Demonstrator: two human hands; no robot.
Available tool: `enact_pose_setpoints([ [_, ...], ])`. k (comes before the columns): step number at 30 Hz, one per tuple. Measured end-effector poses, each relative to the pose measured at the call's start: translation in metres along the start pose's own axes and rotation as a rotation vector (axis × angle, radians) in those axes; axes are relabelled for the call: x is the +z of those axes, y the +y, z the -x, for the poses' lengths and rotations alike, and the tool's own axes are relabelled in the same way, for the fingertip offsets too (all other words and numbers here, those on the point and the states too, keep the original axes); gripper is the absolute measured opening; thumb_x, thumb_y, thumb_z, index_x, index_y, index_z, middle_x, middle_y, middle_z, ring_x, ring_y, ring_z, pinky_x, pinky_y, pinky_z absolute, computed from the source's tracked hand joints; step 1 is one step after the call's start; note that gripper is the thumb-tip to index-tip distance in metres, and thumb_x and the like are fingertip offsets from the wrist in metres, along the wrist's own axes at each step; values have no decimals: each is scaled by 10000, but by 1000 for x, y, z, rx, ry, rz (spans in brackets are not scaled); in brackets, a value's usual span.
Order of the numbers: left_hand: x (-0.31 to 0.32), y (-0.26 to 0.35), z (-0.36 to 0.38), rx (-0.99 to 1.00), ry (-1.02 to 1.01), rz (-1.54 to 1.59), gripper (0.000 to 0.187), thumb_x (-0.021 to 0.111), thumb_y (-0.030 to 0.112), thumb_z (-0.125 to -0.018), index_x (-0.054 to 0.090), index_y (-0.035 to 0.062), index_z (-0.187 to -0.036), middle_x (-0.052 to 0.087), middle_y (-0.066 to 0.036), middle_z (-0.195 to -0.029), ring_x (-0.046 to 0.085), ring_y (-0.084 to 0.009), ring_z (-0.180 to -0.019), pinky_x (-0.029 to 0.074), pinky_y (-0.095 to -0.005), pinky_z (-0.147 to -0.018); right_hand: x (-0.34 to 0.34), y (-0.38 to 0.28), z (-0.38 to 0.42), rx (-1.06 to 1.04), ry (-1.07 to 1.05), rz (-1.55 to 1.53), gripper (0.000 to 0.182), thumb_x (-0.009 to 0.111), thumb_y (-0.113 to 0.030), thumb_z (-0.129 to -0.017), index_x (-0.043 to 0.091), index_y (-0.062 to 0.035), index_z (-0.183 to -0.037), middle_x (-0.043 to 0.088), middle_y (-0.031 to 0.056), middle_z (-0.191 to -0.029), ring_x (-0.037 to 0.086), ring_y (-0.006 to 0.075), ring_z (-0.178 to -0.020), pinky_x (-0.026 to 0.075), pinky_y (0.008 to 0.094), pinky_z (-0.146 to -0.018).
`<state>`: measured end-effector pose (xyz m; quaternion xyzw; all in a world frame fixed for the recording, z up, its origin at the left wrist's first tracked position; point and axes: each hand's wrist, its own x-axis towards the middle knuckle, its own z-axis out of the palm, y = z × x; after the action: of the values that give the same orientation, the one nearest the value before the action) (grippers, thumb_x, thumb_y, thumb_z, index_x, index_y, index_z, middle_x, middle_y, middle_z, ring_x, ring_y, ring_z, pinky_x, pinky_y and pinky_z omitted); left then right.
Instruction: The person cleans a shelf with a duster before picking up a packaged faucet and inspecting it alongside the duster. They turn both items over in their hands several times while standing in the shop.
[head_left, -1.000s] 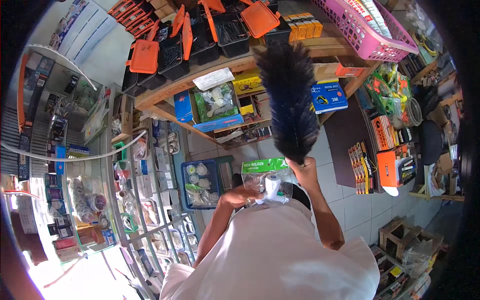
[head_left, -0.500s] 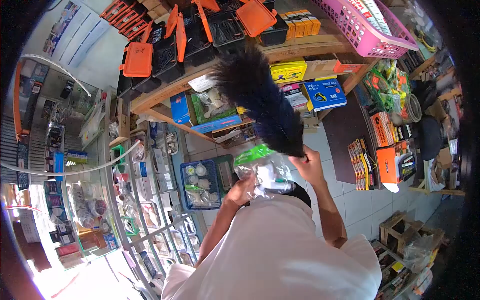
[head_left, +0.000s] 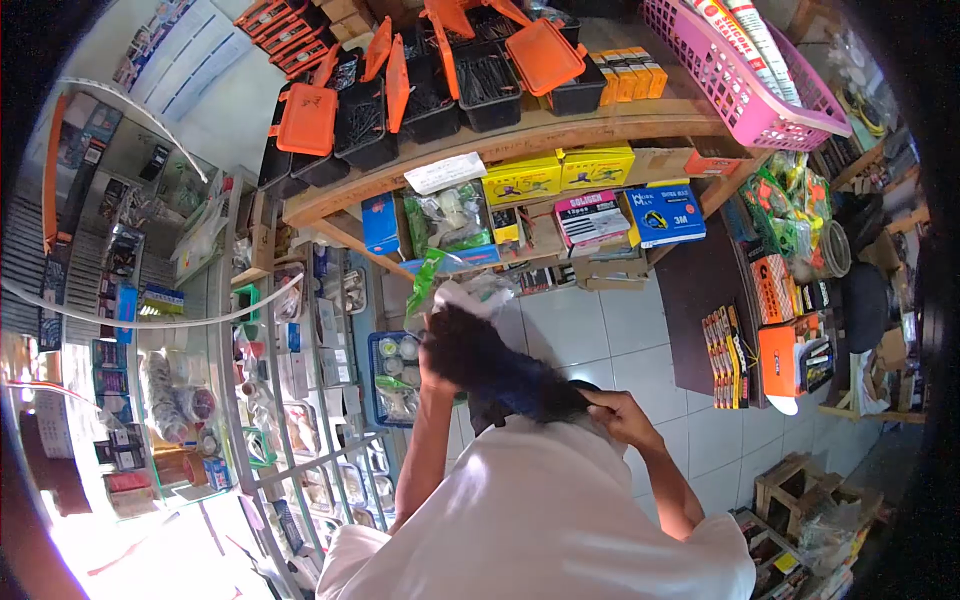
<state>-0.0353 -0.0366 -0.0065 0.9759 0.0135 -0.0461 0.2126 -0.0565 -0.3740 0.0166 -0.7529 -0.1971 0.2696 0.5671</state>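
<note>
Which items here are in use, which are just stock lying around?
In hand: black feather duster in right hand; clear packet with green header in left hand, mostly hidden.
Lying about: orange-lidded bins, pink basket, yellow boxes, blue crate.

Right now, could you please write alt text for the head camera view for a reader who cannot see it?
Seen from above, a person in a white shirt holds a black feather duster in the right hand and lifts a clear plastic packet with a green header in the left hand towards wooden shelves crowded with boxes and orange-lidded black cases.
</note>
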Motion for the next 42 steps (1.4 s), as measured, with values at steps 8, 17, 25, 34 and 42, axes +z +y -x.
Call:
enact_pose_setpoints([
  [8,3,0,2,-119,112,1881,497,315,416,-1008,396,122,-1400,456,-90,-1408,380,-300,-1336,226,-514,-1138,-7,9,3,109,16,-109,515,551,78,-848,575,-159,-1304,556,54,-717,484,101,-661,439,229,-669],
  [17,-23,13,3,-58,-102,2584,542,331,454,-1003,335,120,-1430,431,-116,-1416,404,-301,-1314,286,-516,-1118,-12,17,-6,10,105,-154,438,569,29,-881,592,-143,-1282,523,-1,-680,455,90,-643,426,225,-644],
  [25,-33,24,8,-6,40,1773,610,338,512,-984,317,115,-1447,419,-79,-1436,418,-287,-1305,355,-473,-1078,-26,18,-12,33,83,-197,369,593,12,-890,617,-84,-1246,581,0,-714,462,78,-618,433,233,-605],
  [34,-23,30,5,-137,-131,2020,658,423,557,-936,371,111,-1416,472,-73,-1380,477,-242,-1238,414,-402,-1015,-40,11,-17,62,122,-121,266,597,-7,-895,650,1,-1155,572,-1,-684,491,64,-609,439,230,-580],
  [42,-11,25,3,-164,-150,1880,800,592,521,-874,279,91,-1472,396,-81,-1445,419,-264,-1300,346,-421,-1090,-27,-6,-24,67,101,-152,324,617,-26,-892,630,-53,-1215,568,-11,-708,458,72,-610,436,230,-584],
])
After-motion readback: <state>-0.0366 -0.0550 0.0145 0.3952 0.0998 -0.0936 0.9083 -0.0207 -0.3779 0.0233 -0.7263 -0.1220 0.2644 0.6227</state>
